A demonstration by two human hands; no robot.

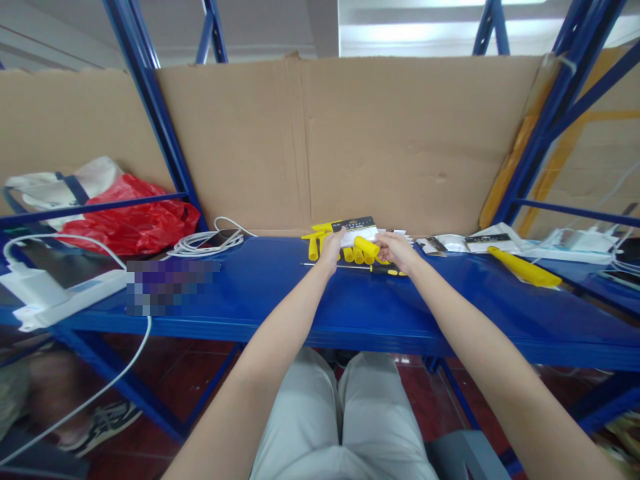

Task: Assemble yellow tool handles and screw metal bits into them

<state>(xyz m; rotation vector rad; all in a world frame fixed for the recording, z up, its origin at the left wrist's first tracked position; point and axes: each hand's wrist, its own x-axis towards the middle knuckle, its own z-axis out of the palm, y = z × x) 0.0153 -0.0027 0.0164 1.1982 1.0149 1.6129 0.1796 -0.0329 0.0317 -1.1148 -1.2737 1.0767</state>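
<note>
My left hand (331, 249) pinches the left end of a black and white card (354, 224) above the bench. A yellow tapered tube (367, 247) lies against the card's lower right part. Fingers of my right hand (398, 251) are closed at the tube's wide end, close to the card's right edge; their exact grip is partly hidden. Under and behind my hands lie several more yellow tubes (313, 249). In front of them rests a long screwdriver (345, 267) with a black and yellow handle, partly beneath my right hand.
Blue bench (280, 293), with a cardboard wall (400, 133) behind. On the right are a single yellow tube (525, 268), packaging cards (487, 241) and a white power strip (575, 251). Left: coiled white cable (205, 244), red plastic bag (135, 217), another power strip (83, 297). A person's shoe (103, 427) shows below.
</note>
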